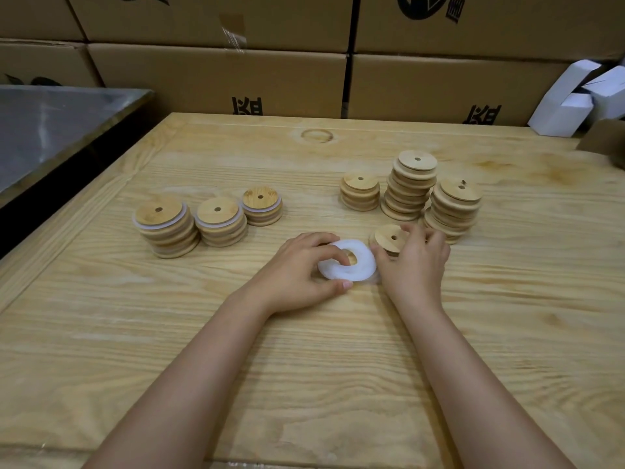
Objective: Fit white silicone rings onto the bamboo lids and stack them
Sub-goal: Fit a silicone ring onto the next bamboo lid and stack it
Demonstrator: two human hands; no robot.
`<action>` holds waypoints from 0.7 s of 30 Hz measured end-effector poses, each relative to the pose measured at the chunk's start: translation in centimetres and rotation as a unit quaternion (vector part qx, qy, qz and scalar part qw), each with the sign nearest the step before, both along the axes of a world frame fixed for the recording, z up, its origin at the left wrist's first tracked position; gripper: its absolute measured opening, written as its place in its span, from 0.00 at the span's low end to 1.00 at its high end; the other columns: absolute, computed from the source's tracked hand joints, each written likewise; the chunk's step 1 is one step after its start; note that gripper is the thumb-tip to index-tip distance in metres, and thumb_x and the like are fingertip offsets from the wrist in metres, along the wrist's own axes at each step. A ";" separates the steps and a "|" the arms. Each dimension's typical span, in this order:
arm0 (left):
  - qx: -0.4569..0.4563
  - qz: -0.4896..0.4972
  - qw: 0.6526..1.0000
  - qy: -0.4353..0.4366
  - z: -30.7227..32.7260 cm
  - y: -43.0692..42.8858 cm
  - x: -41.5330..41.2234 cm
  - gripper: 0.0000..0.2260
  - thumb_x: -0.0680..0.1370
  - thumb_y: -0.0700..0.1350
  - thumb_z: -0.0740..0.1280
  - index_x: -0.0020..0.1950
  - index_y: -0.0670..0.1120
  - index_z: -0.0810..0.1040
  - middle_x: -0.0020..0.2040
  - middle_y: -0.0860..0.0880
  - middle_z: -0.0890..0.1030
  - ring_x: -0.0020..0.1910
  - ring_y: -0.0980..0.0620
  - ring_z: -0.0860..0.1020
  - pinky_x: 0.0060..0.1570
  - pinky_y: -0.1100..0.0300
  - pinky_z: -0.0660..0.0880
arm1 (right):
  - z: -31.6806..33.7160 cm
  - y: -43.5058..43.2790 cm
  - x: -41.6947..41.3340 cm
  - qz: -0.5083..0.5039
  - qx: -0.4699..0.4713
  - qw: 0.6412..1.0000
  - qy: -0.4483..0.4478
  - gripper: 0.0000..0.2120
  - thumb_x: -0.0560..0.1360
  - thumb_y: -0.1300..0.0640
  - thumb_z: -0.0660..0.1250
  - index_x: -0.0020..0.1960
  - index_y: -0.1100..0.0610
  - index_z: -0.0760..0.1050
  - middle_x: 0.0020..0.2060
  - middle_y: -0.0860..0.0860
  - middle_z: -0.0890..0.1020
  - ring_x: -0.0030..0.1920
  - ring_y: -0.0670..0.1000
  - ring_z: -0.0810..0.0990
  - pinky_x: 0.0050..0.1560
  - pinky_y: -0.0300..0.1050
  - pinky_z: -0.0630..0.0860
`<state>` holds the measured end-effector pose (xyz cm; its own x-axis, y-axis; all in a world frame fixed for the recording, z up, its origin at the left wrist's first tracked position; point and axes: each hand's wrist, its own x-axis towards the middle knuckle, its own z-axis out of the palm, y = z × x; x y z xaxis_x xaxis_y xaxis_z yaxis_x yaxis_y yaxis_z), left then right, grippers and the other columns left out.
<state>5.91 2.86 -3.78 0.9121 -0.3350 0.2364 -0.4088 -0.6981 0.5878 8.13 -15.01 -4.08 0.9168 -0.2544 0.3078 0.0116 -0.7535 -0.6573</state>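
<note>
Writing: the cardboard cartons [216, 79] walling the far side carry bold black characters [247, 105], printed upside down and cut off by the table edge. I cannot read them. A second such mark [482, 114] sits further right, and a round black logo [422, 5] is cropped by the top of the frame.

Hidden or unclear: a steel surface [50, 130] at far left runs out of frame. White folded boxes [568, 106] at far right are partly cut off. The white pile's ring count cannot be told, since the layers blur together.

Task items, left to right, on the wooden table [203, 333]: three ringed lid stacks [220, 221] stand in a row, white edges showing between the bamboo discs. Then comes my left hand [297, 272], clasping the silicone rings [362, 265], with the forefinger hooked into the centre hole and the thumb against the near edge; the pile lies flat on the table. Just beside it is the short lid pile [389, 238], each lid with a small centre hole. My right hand [416, 262] grips this pile, thumb at its left rim and fingers curled over the far side, covering part of it. Behind stand three bare lid stacks [409, 187], the middle one tallest, the right one leaning slightly.
</note>
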 end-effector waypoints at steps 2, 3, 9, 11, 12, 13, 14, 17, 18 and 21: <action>-0.002 0.003 1.000 0.002 0.1 0.0 0.0 0.14 0.70 0.53 0.73 0.55 0.53 0.79 0.67 0.52 0.71 0.68 0.55 0.66 0.69 0.51 0.61 | 0.1 0.0 0.1 -0.008 0.023 1.000 -0.004 0.29 0.70 0.53 0.74 0.67 0.60 0.68 0.60 0.60 0.69 0.63 0.60 0.64 0.62 0.42 0.57; -0.004 0.005 1.000 0.004 0.2 0.0 0.0 0.14 0.71 0.52 0.73 0.55 0.53 0.79 0.67 0.52 0.71 0.68 0.55 0.66 0.69 0.51 0.61 | 0.2 0.0 0.1 -0.011 0.039 0.999 -0.007 0.30 0.69 0.53 0.74 0.68 0.60 0.68 0.60 0.60 0.69 0.63 0.60 0.64 0.62 0.42 0.57; -0.016 -0.008 1.000 0.009 0.3 -0.1 0.2 0.15 0.70 0.49 0.75 0.56 0.52 0.79 0.68 0.50 0.73 0.68 0.54 0.68 0.68 0.50 0.63 | 0.9 0.6 -0.4 -0.021 0.102 0.989 -0.110 0.27 0.69 0.57 0.73 0.66 0.60 0.70 0.58 0.58 0.69 0.62 0.58 0.66 0.62 0.37 0.57; -0.039 -0.005 0.999 0.022 0.4 -0.1 0.2 0.20 0.68 0.50 0.76 0.58 0.52 0.75 0.66 0.52 0.74 0.67 0.55 0.70 0.66 0.50 0.65 | 1.4 0.9 -0.9 0.014 0.130 0.981 -0.147 0.27 0.69 0.57 0.73 0.65 0.60 0.71 0.58 0.55 0.69 0.62 0.55 0.67 0.64 0.40 0.61; -0.059 0.000 0.997 0.040 0.4 -0.1 0.2 0.24 0.67 0.52 0.77 0.59 0.52 0.73 0.66 0.53 0.74 0.66 0.55 0.71 0.66 0.51 0.67 | 1.7 1.1 -1.2 0.041 0.135 0.977 -0.161 0.27 0.68 0.57 0.73 0.65 0.59 0.71 0.58 0.54 0.69 0.62 0.54 0.68 0.65 0.43 0.64; -0.083 0.005 0.995 0.063 0.6 -0.1 0.1 0.28 0.66 0.53 0.77 0.62 0.53 0.70 0.66 0.54 0.73 0.66 0.56 0.71 0.65 0.54 0.68 | 1.8 1.4 -1.5 0.071 0.133 0.973 -0.174 0.27 0.68 0.58 0.74 0.65 0.59 0.71 0.58 0.54 0.69 0.62 0.54 0.68 0.65 0.45 0.66; -0.124 0.004 0.989 0.086 0.8 -0.1 0.0 0.30 0.66 0.55 0.77 0.64 0.53 0.68 0.66 0.55 0.72 0.67 0.57 0.70 0.66 0.57 0.68 | 1.9 1.6 -1.7 0.102 0.124 0.970 -0.184 0.27 0.68 0.58 0.74 0.65 0.59 0.71 0.58 0.54 0.69 0.62 0.53 0.68 0.65 0.46 0.66; -0.374 -0.035 0.915 0.148 1.5 0.2 0.1 0.22 0.74 0.48 0.64 0.67 0.45 0.68 0.66 0.47 0.74 0.67 0.53 0.70 0.65 0.58 0.68 | 2.0 2.1 -2.2 0.177 0.084 0.960 -0.201 0.26 0.68 0.59 0.75 0.64 0.60 0.72 0.58 0.53 0.68 0.62 0.51 0.68 0.66 0.43 0.64; -0.440 -0.036 0.881 0.169 1.6 0.5 0.3 0.21 0.74 0.46 0.61 0.66 0.42 0.70 0.64 0.44 0.76 0.66 0.50 0.72 0.64 0.57 0.68 | 2.0 2.2 -2.3 0.194 0.069 0.956 -0.207 0.26 0.68 0.60 0.75 0.63 0.61 0.73 0.58 0.54 0.69 0.61 0.50 0.68 0.66 0.42 0.63; -0.488 -0.022 0.852 0.189 1.8 0.8 0.3 0.13 0.74 0.43 0.65 0.58 0.41 0.77 0.50 0.45 0.83 0.52 0.50 0.80 0.56 0.58 0.74 | 1.9 2.4 -2.4 0.249 0.036 0.944 -0.215 0.22 0.67 0.61 0.75 0.60 0.62 0.75 0.58 0.56 0.73 0.60 0.51 0.71 0.65 0.41 0.65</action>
<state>6.24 3.71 -1.98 0.9763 -0.1832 0.1152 -0.0758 0.2088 0.9750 5.74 -12.58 -2.15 0.7219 0.1401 0.6776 0.6302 -0.5375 -0.5603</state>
